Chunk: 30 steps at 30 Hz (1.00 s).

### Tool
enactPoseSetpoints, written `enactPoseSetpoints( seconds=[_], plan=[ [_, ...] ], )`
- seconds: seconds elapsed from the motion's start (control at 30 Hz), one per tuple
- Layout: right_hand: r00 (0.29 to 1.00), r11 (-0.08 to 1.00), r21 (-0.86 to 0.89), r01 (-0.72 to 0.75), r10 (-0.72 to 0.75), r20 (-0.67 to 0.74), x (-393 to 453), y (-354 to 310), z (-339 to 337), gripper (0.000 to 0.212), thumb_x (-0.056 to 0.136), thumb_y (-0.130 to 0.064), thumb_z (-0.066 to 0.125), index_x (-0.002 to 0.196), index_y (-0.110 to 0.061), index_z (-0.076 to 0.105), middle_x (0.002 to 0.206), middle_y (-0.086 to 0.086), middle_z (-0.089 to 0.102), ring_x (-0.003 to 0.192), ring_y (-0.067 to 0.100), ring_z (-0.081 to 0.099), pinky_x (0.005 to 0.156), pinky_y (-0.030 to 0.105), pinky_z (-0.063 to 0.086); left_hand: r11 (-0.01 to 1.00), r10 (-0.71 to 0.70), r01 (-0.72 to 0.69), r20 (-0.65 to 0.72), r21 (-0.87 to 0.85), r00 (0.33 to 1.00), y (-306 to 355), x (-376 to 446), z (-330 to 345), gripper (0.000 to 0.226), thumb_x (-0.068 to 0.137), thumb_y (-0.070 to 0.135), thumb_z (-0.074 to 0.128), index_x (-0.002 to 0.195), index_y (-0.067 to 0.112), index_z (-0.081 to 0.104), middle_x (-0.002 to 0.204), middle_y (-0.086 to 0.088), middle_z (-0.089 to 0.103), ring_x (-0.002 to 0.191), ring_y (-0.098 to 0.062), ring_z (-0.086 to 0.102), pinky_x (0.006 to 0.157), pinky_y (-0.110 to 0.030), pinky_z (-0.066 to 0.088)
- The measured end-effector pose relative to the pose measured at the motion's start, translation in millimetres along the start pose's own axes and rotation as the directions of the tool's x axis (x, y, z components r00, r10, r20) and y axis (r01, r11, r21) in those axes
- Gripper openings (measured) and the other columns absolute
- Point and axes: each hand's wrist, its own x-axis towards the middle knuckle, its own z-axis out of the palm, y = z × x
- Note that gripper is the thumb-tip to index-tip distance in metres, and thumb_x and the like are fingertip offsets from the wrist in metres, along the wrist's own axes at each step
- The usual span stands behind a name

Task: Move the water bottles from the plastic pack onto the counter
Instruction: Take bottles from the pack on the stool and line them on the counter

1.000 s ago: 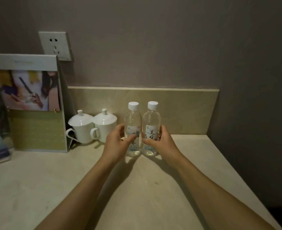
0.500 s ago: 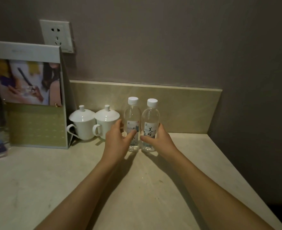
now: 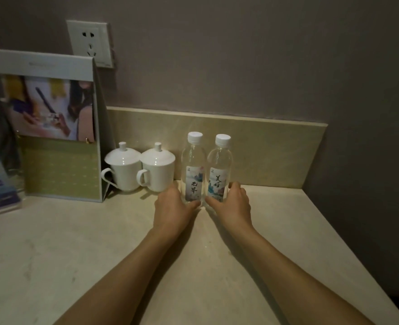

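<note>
two water bottles standing upright on the counter (image 3: 276, 231), side by side and just touching, close to the low backsplash (image 3: 264, 146). my left hand (image 3: 172, 209) is wrapped low around the left bottle (image 3: 193, 170), thumb across the front under the label; my right hand (image 3: 232, 205) grips the base of the right bottle (image 3: 219, 172) the same way. both look full, clear to the shoulder, so i judge them fairly heavy for their size, with thin plastic walls that would give under a hard squeeze. the smooth label band could slip, so low on the body, where i am, seems the steadiest hold; the white caps would do for lifting, not steering. no plastic pack in view here. just left of the bottles sit two white lidded cups (image 3: 142, 170), fragile, near my left knuckles. beyond them a standing card display (image 3: 53, 127), and a wall socket (image 3: 89, 43) above.
</note>
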Motion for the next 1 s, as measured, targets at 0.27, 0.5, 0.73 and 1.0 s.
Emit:
enactPoseSetpoints(
  seconds=[0.27,0.5,0.73,1.0],
  plan=[
    [1.0,0.999,0.034,0.001,-0.001,-0.006,8,-3,4,0.053,0.077,-0.042,0.076,0.113,-0.014,0.049,0.118,0.005,0.055,0.107,0.025,0.057,0.085,0.05,0.053,0.999,-0.014,0.012,0.049,0.035,0.999,-2,10,0,0.035,0.077,0.034,0.082,0.095,0.02,0.056,0.092,0.003,0.064,0.083,-0.017,0.063,0.067,-0.026,0.052],
    [1.0,0.999,0.037,-0.002,0.002,0.001,15,-4,7,0.053,0.076,-0.043,0.076,0.113,-0.014,0.05,0.117,0.004,0.055,0.107,0.025,0.057,0.085,0.05,0.052,0.997,-0.031,0.027,0.051,0.069,0.998,-2,14,2,0.026,0.084,0.03,0.075,0.097,0.014,0.058,0.092,-0.005,0.066,0.084,-0.023,0.065,0.074,-0.038,0.059],
    [1.0,1.0,0.018,0.005,-0.004,-0.016,22,-8,14,0.055,0.078,-0.042,0.075,0.117,-0.013,0.049,0.119,0.005,0.053,0.107,0.025,0.056,0.085,0.048,0.052,0.996,-0.045,0.042,0.037,0.081,0.998,3,15,3,0.027,0.086,0.028,0.075,0.092,0.017,0.051,0.088,-0.004,0.063,0.084,-0.025,0.065,0.067,-0.031,0.051],
    [1.0,1.0,0.001,0.012,-0.012,-0.028,29,-10,20,0.053,0.08,-0.04,0.074,0.117,-0.013,0.049,0.119,0.006,0.052,0.107,0.025,0.056,0.083,0.045,0.052,0.992,-0.072,0.071,0.003,0.108,0.997,9,18,8,0.026,0.089,0.025,0.07,0.104,0.008,0.056,0.103,-0.013,0.068,0.097,-0.032,0.066,0.07,-0.033,0.047]
  ],
)
